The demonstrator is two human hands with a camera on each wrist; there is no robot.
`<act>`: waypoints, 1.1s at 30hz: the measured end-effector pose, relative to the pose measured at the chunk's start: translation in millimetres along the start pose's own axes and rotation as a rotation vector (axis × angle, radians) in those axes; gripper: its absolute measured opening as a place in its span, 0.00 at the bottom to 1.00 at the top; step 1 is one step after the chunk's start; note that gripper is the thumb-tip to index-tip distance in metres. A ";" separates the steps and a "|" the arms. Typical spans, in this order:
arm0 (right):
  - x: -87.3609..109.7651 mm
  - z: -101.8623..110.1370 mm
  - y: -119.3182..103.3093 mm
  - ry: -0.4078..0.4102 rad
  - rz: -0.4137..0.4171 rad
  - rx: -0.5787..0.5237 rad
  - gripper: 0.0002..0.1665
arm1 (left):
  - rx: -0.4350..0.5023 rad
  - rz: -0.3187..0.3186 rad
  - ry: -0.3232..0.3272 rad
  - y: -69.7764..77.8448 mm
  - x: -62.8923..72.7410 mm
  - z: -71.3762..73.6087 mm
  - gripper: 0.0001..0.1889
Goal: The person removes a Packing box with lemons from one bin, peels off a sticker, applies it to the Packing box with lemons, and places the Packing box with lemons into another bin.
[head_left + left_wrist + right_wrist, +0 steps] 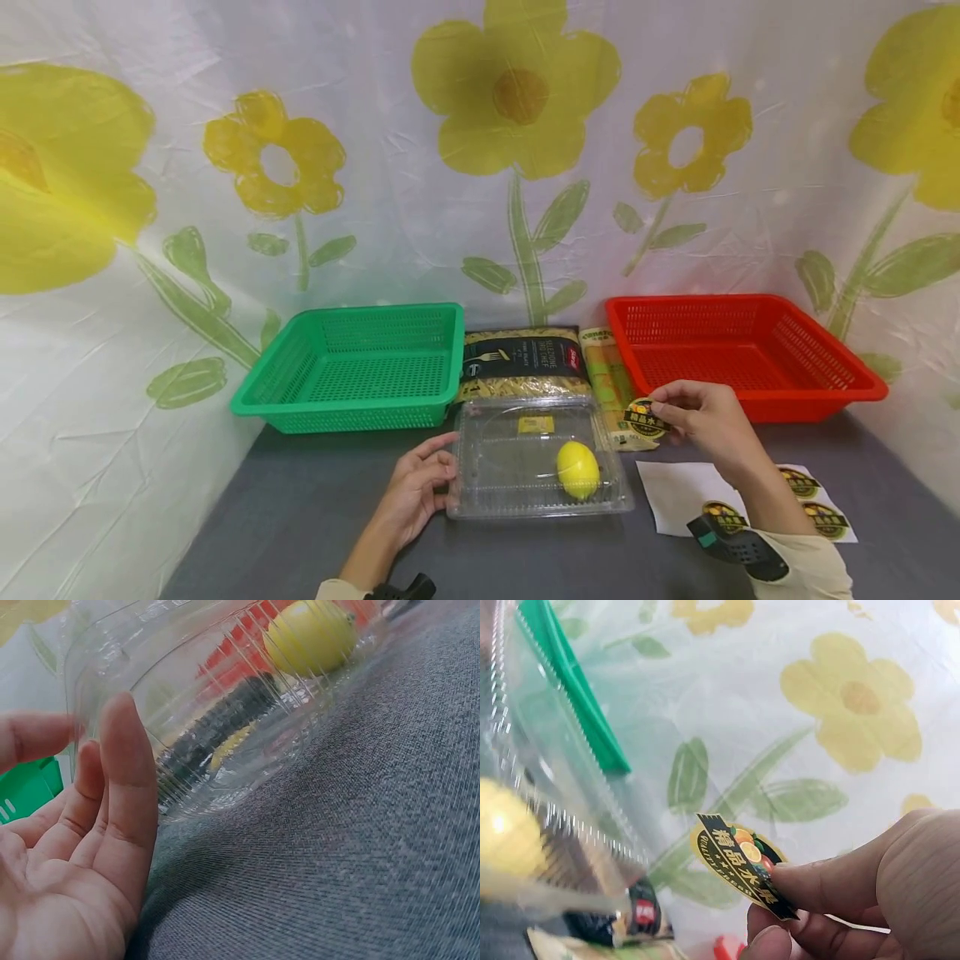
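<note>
A clear plastic clamshell box with a yellow lemon inside lies on the dark cloth. My left hand is at the box's left side, its fairly straight fingers touching the edge. Above the cloth to the right of the box, my right hand pinches a round black-and-gold fruit sticker between thumb and fingers. The sticker's printed face shows in the right wrist view. Beneath the right forearm lies a white sticker sheet, partly hidden, with several similar stickers on it.
Behind the box lie a pasta bag and a green-and-yellow packet. A green basket stands at back left, a red basket at back right. A flower-printed curtain hangs behind everything.
</note>
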State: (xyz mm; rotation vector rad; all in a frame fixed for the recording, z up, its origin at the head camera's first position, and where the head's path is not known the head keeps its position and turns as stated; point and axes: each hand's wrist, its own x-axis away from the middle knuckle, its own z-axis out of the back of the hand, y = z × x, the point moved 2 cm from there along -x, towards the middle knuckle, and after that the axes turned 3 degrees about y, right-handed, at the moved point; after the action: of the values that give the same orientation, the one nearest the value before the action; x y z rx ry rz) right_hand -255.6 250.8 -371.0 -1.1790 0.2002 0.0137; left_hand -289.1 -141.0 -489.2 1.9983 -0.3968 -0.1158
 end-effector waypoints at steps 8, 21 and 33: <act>-2.2 -22.0 -10.9 -0.034 0.024 -0.047 0.09 | 0.007 0.000 -0.006 -0.7 1.0 0.5 0.35; -7.6 -62.8 -26.3 -0.100 0.047 -0.096 0.09 | 0.000 -0.007 -0.013 0.5 1.1 0.4 0.34; -10.9 -93.3 -31.5 -0.146 0.092 -0.137 0.06 | -0.020 -0.003 -0.024 0.4 -0.6 2.3 0.34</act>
State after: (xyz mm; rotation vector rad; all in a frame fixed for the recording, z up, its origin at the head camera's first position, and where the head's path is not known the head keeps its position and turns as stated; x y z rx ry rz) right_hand -276.5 154.1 -374.5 -1.2990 0.1265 0.1964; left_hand -290.3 -142.9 -490.0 1.9792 -0.4060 -0.1454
